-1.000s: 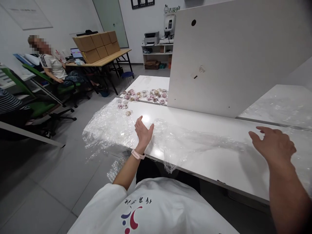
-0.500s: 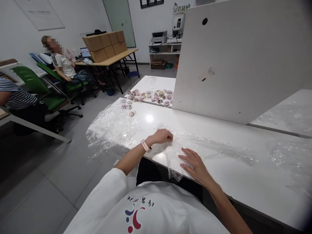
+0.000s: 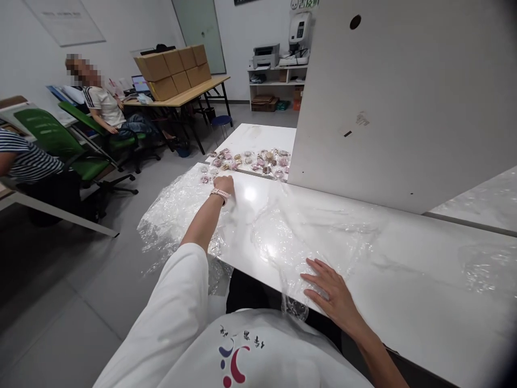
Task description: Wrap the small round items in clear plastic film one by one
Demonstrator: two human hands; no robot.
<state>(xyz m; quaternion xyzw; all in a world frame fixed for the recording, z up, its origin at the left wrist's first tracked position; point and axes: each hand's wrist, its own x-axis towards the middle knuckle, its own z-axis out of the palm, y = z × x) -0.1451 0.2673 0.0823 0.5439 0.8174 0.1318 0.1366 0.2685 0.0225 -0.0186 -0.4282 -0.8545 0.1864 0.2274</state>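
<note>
My left hand (image 3: 224, 184), with a pink band on the wrist, reaches across the white table (image 3: 404, 312). Its fingers look curled in, and what they hold, if anything, is hidden behind the back of the hand. Close by lie small round things in clear wrapping (image 3: 205, 179), pinkish and brown; their kind is too small to tell. My right hand (image 3: 329, 288) rests near the table's front edge with fingers spread, touching a sheet of clear plastic film (image 3: 278, 231). One end of that film hangs over the edge.
Crumpled clear plastic (image 3: 169, 210) covers the table's left end and droops off it. More wrapped round pieces (image 3: 264, 159) are spread on a farther white surface. A tall white panel (image 3: 388, 108) stands on the right. Two people sit at left near green chairs (image 3: 48, 140); cardboard boxes (image 3: 173, 70) are stacked behind.
My left hand has moved from the film in front of me, forward and left, to the small wrapped things. The film lies more spread out. My right hand has shifted slightly toward me.
</note>
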